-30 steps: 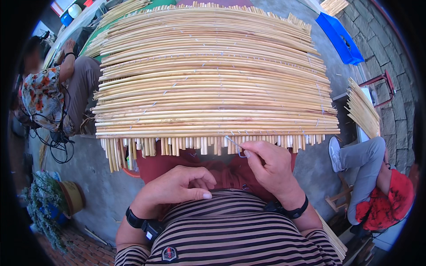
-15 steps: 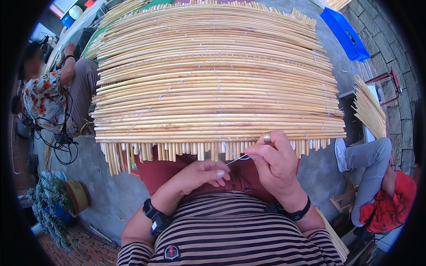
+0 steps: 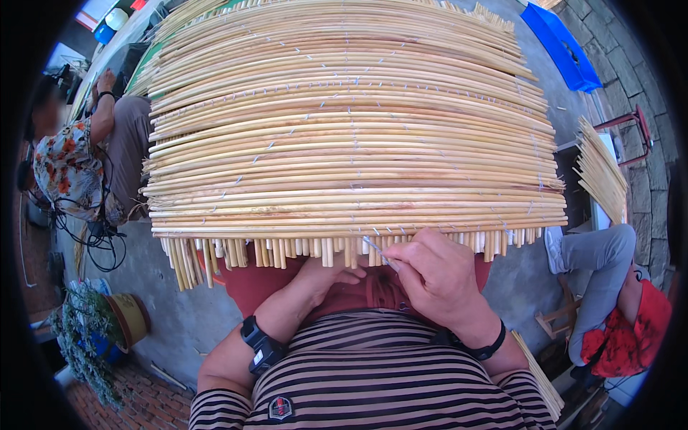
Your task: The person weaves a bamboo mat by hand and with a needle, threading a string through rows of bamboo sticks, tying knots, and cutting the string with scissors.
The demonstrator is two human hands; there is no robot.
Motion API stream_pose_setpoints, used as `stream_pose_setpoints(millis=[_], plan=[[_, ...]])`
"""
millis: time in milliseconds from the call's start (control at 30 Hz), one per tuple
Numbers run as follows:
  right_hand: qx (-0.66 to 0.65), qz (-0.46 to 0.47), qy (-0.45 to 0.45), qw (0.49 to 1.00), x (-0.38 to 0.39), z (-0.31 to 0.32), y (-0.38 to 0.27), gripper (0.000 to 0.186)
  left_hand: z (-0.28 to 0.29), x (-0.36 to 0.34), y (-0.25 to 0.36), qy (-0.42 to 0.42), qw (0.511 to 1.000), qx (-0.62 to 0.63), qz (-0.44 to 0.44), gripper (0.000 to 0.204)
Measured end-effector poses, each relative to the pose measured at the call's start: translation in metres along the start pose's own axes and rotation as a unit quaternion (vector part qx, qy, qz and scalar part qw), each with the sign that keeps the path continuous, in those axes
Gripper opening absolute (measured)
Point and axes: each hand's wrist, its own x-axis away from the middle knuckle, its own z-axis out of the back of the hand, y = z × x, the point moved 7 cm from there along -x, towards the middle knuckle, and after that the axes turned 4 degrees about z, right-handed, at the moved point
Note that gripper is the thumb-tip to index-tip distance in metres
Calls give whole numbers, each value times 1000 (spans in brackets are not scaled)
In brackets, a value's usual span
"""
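Observation:
A large mat of pale straw-like sticks (image 3: 351, 143), stitched with pale blue-white thread in crossing lines, spans the view before me, with short stick ends hanging along its near edge. My right hand (image 3: 437, 276) pinches a thin needle-like piece with pale thread (image 3: 378, 249) at that edge, just right of middle. My left hand (image 3: 322, 279) is lower and to the left, its curled fingers tucked beneath the hanging ends; what they hold, if anything, is hidden. My red trousers (image 3: 251, 287) show below the mat.
A person in a floral shirt (image 3: 68, 168) sits at left among black cables. Another person's grey-clad leg (image 3: 595, 251) is at right, beside a stick bundle (image 3: 598, 175). A blue plastic crate (image 3: 555, 43), red-framed stool (image 3: 638, 136) and potted plant (image 3: 82, 337) stand around.
My left hand has moved up and right, going under the mat's edge. My right hand rose, then shifted slightly down, still pinching the thread piece. The mat sits slightly lower in view.

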Motion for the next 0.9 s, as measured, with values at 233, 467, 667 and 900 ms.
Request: stream_pose_setpoints(millis=[233, 467, 667, 900], plan=[[-11, -36, -5, 999, -4, -2, 0, 13, -5, -1, 3, 2, 1000, -22, -6, 26], [-75, -93, -35, 992, -4, -3, 4, 13, -7, -2, 4, -5, 999, -39, -13, 26], [-96, -105, -54, 988, -6, -2, -1, 14, -6, -7, -2, -8, 997, -71, -13, 26], [-31, -84, -39, 995, -4, -8, -7, 15, -11, 1, 7, -16, 997, -80, -16, 27]])
